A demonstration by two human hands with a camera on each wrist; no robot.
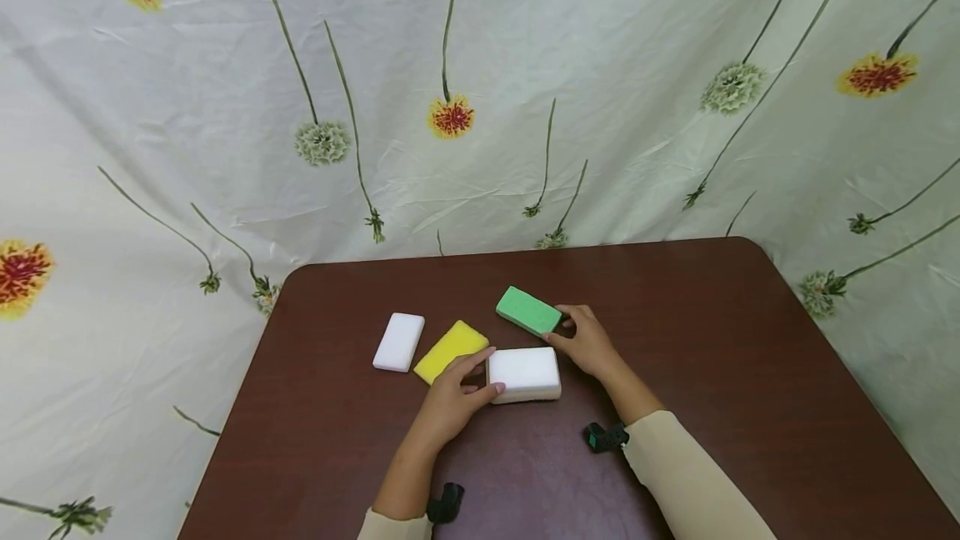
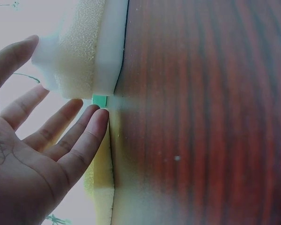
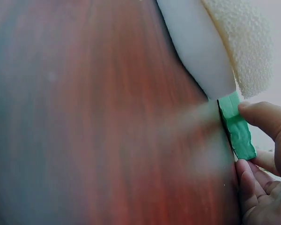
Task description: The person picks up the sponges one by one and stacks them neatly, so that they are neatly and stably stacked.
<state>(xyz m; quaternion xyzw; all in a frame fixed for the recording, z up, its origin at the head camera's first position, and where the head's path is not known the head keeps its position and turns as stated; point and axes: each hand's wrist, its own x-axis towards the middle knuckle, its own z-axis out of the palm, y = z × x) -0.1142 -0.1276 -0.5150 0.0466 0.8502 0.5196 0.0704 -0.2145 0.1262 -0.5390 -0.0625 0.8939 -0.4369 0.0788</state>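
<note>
A stack of sponges [image 1: 523, 373] has a white block on top, with a porous cream layer [image 2: 79, 47] and a white layer [image 2: 110, 47] showing beneath it. My left hand [image 1: 450, 402] is at the stack's left side, thumb and forefinger by its edge; in the left wrist view its fingers [image 2: 86, 145] are extended and spread. Behind the stack lies a green sponge [image 1: 528, 310]. My right hand [image 1: 588, 346] grips its right end, thumb on the near side and fingers at the far side, as the right wrist view also shows at the green sponge [image 3: 236, 126].
A yellow sponge [image 1: 452, 351] lies left of the stack, close to the left hand. Further left is a separate white sponge [image 1: 399, 342]. All are on a dark brown table [image 1: 712, 340] with rounded far corners. A flower-patterned cloth [image 1: 615, 65] hangs behind it.
</note>
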